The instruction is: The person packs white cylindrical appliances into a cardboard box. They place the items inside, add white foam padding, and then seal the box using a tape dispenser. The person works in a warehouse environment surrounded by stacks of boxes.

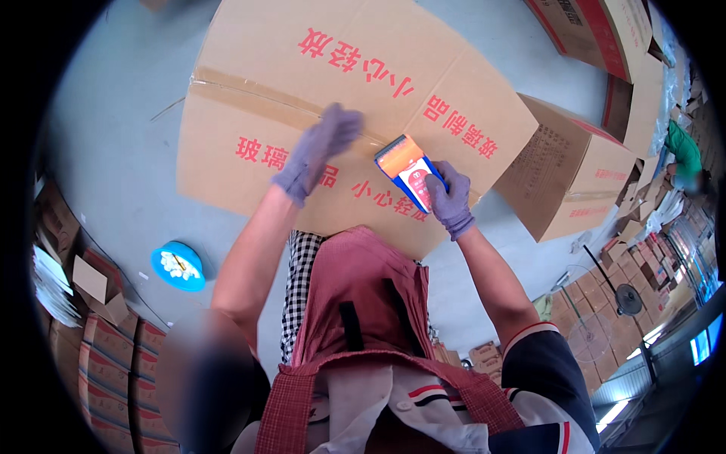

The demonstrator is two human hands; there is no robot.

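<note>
A large brown cardboard carton (249, 121) with red printing fills the middle of the view, its broad face toward me. A strip of brown tape (257, 92) runs along the seam from its left edge. My gloved right hand (451, 198) grips a blue and orange tape dispenser (407, 168), whose dark toothed end lies by the seam. My left hand (321, 147), also in a grey-purple glove, is over the carton near the seam, left of the dispenser. Its fingers are stretched out and slightly blurred; whether the palm touches the cardboard is unclear.
Another carton (571, 178) stands at the right, with open boxes (605, 34) behind it. A blue basin (178, 265) with pale pieces sits on the floor at left. Stacked cartons (106, 371) are at lower left; a person in green (684, 147) is at far right.
</note>
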